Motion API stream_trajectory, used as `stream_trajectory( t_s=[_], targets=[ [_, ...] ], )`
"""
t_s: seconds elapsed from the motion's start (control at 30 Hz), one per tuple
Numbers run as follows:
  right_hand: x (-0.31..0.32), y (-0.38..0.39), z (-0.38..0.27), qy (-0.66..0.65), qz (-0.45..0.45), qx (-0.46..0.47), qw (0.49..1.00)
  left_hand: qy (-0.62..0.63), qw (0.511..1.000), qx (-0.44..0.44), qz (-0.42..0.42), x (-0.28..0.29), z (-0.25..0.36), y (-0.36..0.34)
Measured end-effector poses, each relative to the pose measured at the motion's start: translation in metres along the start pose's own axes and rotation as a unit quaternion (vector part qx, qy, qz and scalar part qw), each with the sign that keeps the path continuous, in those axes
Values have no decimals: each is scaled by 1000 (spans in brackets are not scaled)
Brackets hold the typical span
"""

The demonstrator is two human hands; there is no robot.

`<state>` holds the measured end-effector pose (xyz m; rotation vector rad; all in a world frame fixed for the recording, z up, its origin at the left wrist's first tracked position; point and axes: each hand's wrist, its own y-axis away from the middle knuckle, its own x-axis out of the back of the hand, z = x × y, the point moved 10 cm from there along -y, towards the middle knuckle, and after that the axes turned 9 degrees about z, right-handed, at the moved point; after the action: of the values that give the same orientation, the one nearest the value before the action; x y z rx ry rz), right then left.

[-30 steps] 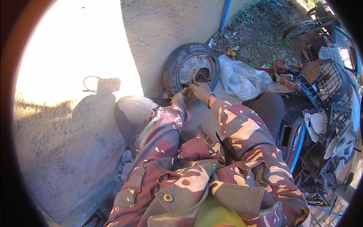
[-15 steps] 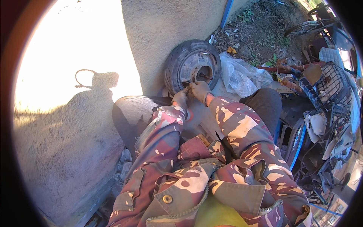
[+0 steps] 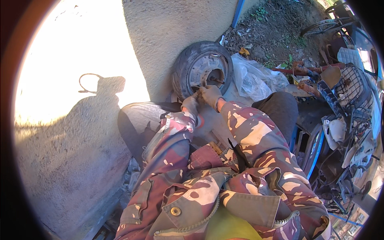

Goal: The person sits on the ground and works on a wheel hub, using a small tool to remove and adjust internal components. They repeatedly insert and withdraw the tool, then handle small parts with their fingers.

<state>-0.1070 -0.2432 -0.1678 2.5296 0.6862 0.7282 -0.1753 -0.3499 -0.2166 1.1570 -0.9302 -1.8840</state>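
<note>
Shadow (image 3: 92, 110) shifted; wheel (image 3: 200, 68) ahead, near edge at both hands (image 3: 190, 105) (image 3: 211, 96) (close together).

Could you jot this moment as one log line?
left hand: beside right hand; both: at near edge of wheel; clear plastic: right of wheel; grip: unclear

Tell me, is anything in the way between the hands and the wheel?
Nothing that I can see. The left hand and right hand are together at the near edge of the wheel. The crumpled plastic lies beside it, out of their way.
</note>
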Motion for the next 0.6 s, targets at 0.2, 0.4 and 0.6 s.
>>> stream_trajectory(
  t_s=[0.2,0.4,0.6],
  targets=[
    [1,-5,2,8,-1,-6,1000,-14,1000,-7,9,-3,4,1],
    [-2,-10,5,8,2,-5,1000,-19,1000,4,9,-2,4,-2],
    [9,1,-14,36,14,5,999,19,999,10,-29,-4,1,-13]
  ],
)
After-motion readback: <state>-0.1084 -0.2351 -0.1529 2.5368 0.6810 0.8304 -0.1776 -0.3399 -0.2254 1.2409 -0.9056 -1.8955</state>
